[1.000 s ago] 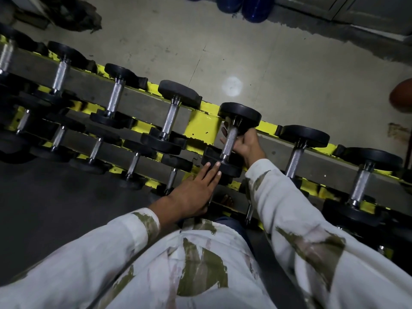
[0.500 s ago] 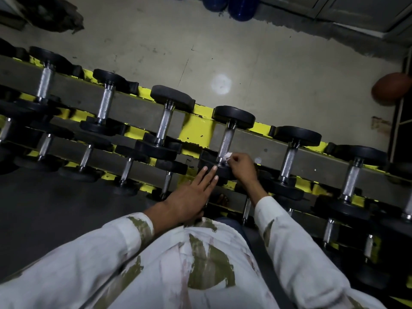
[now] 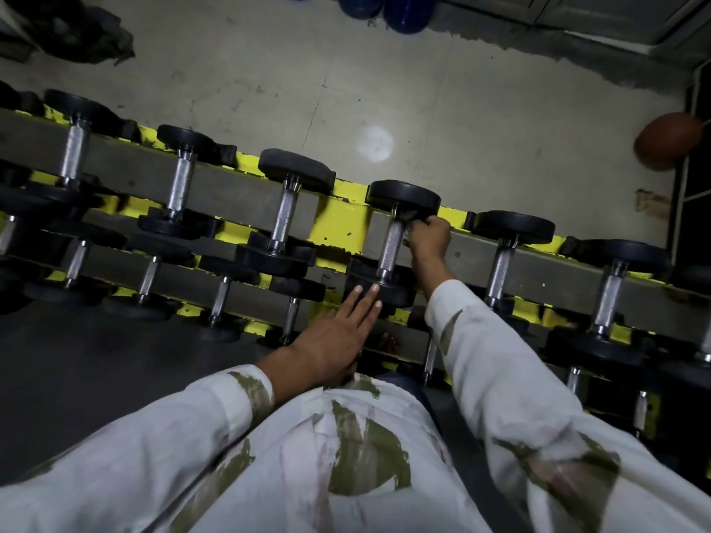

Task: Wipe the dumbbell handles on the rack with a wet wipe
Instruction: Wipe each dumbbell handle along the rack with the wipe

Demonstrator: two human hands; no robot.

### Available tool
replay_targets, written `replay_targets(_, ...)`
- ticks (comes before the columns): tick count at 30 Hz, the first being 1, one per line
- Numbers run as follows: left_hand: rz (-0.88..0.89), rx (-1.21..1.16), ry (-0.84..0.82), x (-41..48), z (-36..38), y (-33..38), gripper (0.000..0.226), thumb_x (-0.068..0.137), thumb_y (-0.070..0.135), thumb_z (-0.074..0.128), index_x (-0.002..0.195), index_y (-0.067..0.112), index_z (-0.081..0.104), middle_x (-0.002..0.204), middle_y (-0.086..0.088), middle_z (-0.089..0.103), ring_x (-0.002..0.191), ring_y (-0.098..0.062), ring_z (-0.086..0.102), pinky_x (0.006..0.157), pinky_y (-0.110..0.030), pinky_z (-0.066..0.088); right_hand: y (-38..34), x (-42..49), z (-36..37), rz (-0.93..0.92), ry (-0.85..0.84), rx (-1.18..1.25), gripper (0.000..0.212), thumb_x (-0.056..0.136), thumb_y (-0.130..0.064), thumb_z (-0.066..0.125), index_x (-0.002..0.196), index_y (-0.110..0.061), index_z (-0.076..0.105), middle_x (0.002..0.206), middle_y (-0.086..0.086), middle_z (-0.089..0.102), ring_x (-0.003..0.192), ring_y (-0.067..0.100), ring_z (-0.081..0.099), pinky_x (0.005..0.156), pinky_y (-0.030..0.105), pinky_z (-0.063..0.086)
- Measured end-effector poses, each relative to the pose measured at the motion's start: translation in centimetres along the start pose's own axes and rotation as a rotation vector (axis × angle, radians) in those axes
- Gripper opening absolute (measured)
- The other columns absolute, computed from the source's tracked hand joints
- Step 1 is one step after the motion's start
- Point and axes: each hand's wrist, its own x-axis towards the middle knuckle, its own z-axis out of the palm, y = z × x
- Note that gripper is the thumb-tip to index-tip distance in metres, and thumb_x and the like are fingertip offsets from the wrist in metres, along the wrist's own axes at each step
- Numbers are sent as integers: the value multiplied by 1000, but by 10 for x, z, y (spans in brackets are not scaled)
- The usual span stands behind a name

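Note:
A yellow and grey rack (image 3: 338, 225) runs across the view with several black dumbbells with metal handles. My right hand (image 3: 429, 236) grips a crumpled wet wipe (image 3: 408, 217) against the far end of one knurled handle (image 3: 390, 244), just under that dumbbell's far black head (image 3: 402, 196). My left hand (image 3: 338, 340) lies flat with straight fingers, its fingertips touching the near black head (image 3: 392, 292) of the same dumbbell.
More dumbbells sit on a lower tier (image 3: 219, 298) nearer to me. Beyond the rack lies bare concrete floor (image 3: 384, 90), with blue balls (image 3: 400, 11) at the top edge and a brown ball (image 3: 669, 142) at the right by a dark frame.
My right hand slid the wipe from the near end of the handle up to its far end. My left hand stayed on the near head.

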Motion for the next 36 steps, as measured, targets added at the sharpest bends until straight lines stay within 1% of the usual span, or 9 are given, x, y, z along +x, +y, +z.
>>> replay_targets(4, -6, 6, -4, 4, 3, 0, 96, 101, 35, 55, 161, 2, -12, 165, -20, -30, 156, -40, -15, 112, -47, 45, 8, -45, -11, -42, -98, -148, 20, 88, -11, 60, 71, -14, 70, 76, 6, 68, 75, 20, 62, 66, 25, 42)
replay_targets(10, -10, -4, 68, 7, -7, 7, 93, 97, 38, 58, 160, -4, 5, 167, -28, 3, 153, -44, 13, 123, -49, 27, 43, -81, -32, -173, -254, -353, 24, 92, -17, 63, 68, -19, 66, 74, 3, 70, 75, 18, 65, 65, 29, 46)
replay_targets(16, 73, -39, 246, 11, -12, 4, 84, 92, 34, 57, 159, -3, 20, 154, -23, 30, 145, -38, 31, 121, -47, 30, 25, -86, -69, -275, -355, -247, 25, 88, -11, 68, 64, -20, 67, 67, -8, 66, 67, 6, 58, 69, 30, 47)
replay_targets(20, 176, -21, 258, 23, -14, 20, 85, 92, 35, 60, 159, 0, 23, 159, -22, 29, 149, -38, 27, 123, -48, 28, 29, -89, -106, -264, -239, -156, 14, 92, -13, 65, 93, -17, 78, 78, -13, 68, 70, 2, 60, 69, 25, 48)
replay_targets(23, 237, -13, 256, 36, -16, 39, 87, 92, 35, 64, 159, 1, 22, 162, -22, 26, 152, -38, 22, 125, -47, 25, 33, -86, -141, -258, -176, -151, 19, 96, -15, 62, 107, -13, 77, 90, -3, 74, 78, 13, 69, 70, 28, 54)
replay_targets(26, 277, 8, 244, 50, -17, 62, 91, 90, 37, 68, 159, 2, 21, 163, -23, 24, 152, -39, 21, 124, -48, 27, 38, -70, -174, -307, -102, -218, 19, 95, -16, 63, 107, -11, 77, 102, 4, 76, 93, 19, 71, 87, 38, 57)
replay_targets(31, 267, 17, 257, 79, -17, 102, 94, 93, 36, 67, 163, 6, 12, 170, -19, 6, 158, -36, 7, 127, -44, 22, 43, -43, -213, -479, -25, -321, 8, 89, -23, 68, 92, -22, 76, 91, -3, 75, 82, 14, 69, 74, 32, 56)
replay_targets(34, 222, 4, 221, 95, -16, 129, 99, 95, 38, 66, 164, 8, 2, 172, -16, -6, 159, -33, -4, 126, -44, 19, 52, -31, -227, -757, -168, -563, 11, 87, -22, 67, 93, -19, 75, 101, 1, 75, 92, 18, 68, 76, 27, 50)
replay_targets(36, 171, 2, 183, 101, -14, 144, 98, 97, 38, 63, 164, 9, -2, 172, -14, -10, 159, -31, -6, 127, -45, 18, 64, -22, -232, -811, -352, -809, 13, 84, -23, 68, 96, -21, 74, 105, 0, 75, 98, 21, 69, 83, 34, 56)
